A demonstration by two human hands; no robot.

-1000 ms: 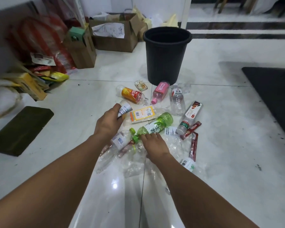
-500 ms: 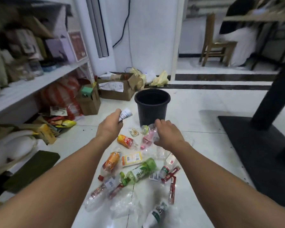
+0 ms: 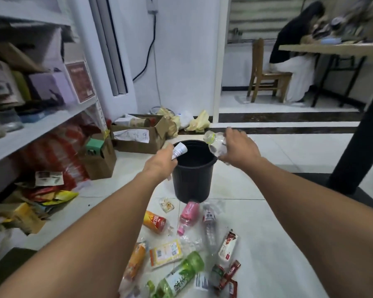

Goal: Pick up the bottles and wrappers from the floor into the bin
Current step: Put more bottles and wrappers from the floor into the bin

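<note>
Round black plastic bin (image 3: 192, 179) is standing on the white tiled floor (image 3: 267, 222); behind it, an open brown cardboard box (image 3: 138, 138) is sitting. Before the bin, plastic bottles (image 3: 190, 214) and crinkled foil wrappers (image 3: 227, 247) are lying scattered. Left, a white shelf unit (image 3: 41, 125) is standing.

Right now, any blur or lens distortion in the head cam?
Head view: wide-angle bending, with the forearms ballooning at the bottom edge; shelf at left smeared with blur; bin and both hands fairly sharp, left hand with a white wrapper, right hand with a clear bottle.
</note>
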